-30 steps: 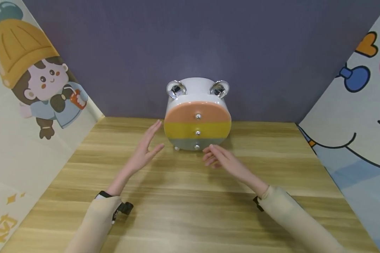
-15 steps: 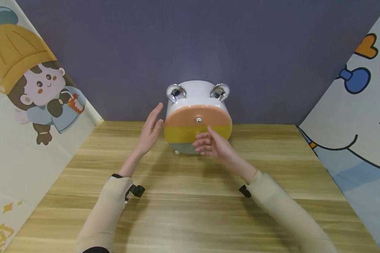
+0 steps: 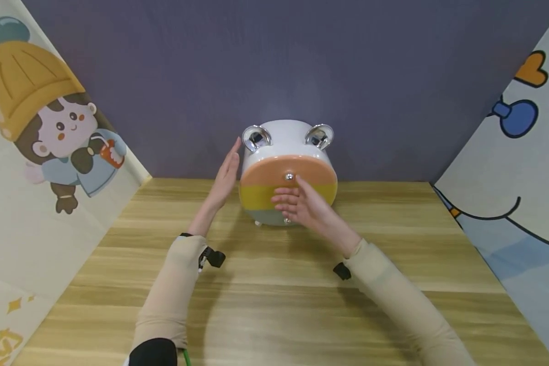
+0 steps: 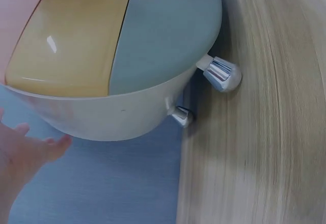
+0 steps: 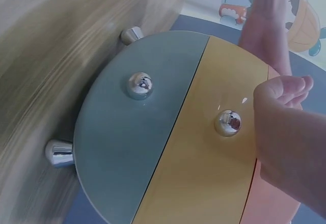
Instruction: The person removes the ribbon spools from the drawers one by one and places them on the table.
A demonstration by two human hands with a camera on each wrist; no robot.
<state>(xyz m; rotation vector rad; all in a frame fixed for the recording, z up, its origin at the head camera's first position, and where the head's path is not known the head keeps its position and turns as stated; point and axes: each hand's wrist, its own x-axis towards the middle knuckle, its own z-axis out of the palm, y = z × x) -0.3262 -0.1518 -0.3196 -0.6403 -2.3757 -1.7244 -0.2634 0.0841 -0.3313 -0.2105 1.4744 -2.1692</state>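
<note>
A small rounded drawer cabinet (image 3: 285, 134) with a white body stands against the back wall. Its front has an orange drawer (image 3: 265, 172), a yellow drawer (image 5: 188, 147) and a grey-green drawer (image 5: 132, 132). Each carries a round silver knob; the yellow drawer's knob (image 5: 228, 122) is hidden in the head view. My left hand (image 3: 224, 180) is at the cabinet's left side, fingers straight and pointing up. In front of the drawers is my right hand (image 3: 306, 203), fingers loosely extended, thumb near the top knob (image 3: 289, 176). Neither hand holds anything.
Two silver ring-shaped ears (image 3: 257, 138) stick up from the cabinet's top. Short silver feet (image 4: 223, 75) carry it on the wooden table (image 3: 265, 305). A dark wall (image 3: 187, 76) rises behind, and cartoon-printed panels (image 3: 32, 223) flank both sides.
My left hand has moved forward and right, up to the cabinet's side. My right hand has risen from the bottom drawer to the middle of the front. The cabinet has stayed put.
</note>
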